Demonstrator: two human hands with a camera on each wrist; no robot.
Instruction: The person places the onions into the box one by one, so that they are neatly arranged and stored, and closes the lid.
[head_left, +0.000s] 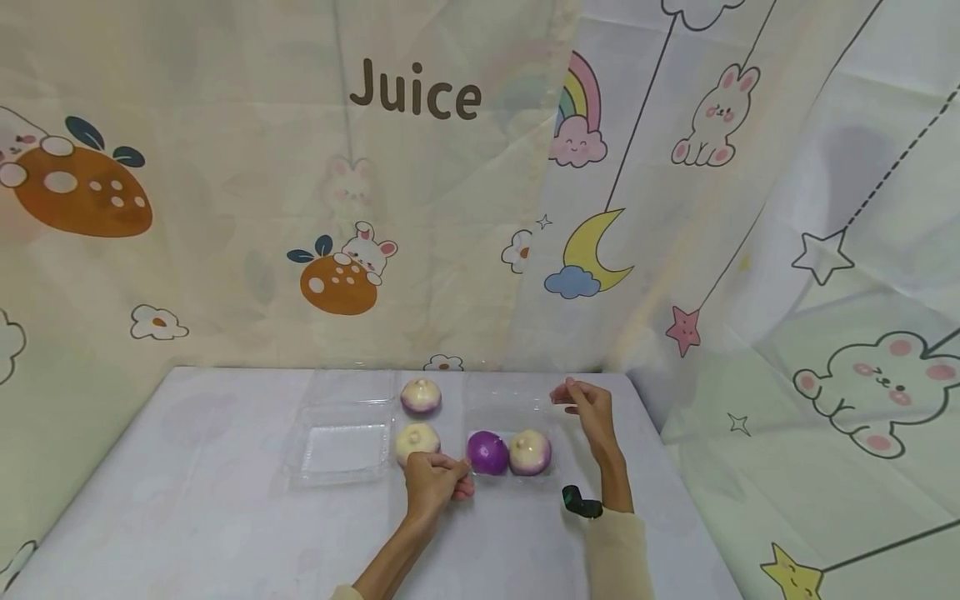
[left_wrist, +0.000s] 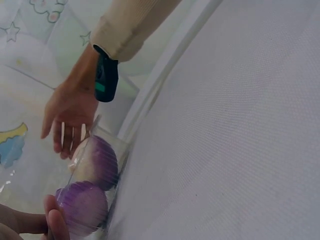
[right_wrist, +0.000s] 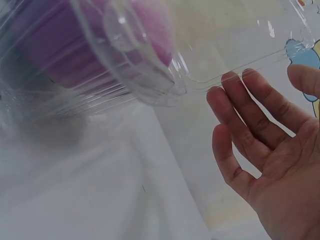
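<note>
A clear plastic box [head_left: 551, 475] with a raised hinged lid [head_left: 510, 395] holds two round turnip-like vegetables, one showing its purple side [head_left: 487, 453], the other its cream top [head_left: 530, 452]. At its left front edge my left hand [head_left: 435, 487] pinches the rim between thumb and fingers; the left wrist view shows these fingertips [left_wrist: 59, 225] beside the purple one. My right hand [head_left: 594, 408] is at the lid's right side. In the right wrist view its fingers [right_wrist: 257, 117] are spread and lightly bent, fingertips against or very near the lid edge.
Left of centre, a second clear plastic box [head_left: 345, 450] stands with its lid raised. Between the boxes lie two more such vegetables, one at the back [head_left: 421, 397] and one in front [head_left: 417, 442], partly behind my left hand. Printed curtains [head_left: 450, 208] border the white table [head_left: 225, 500].
</note>
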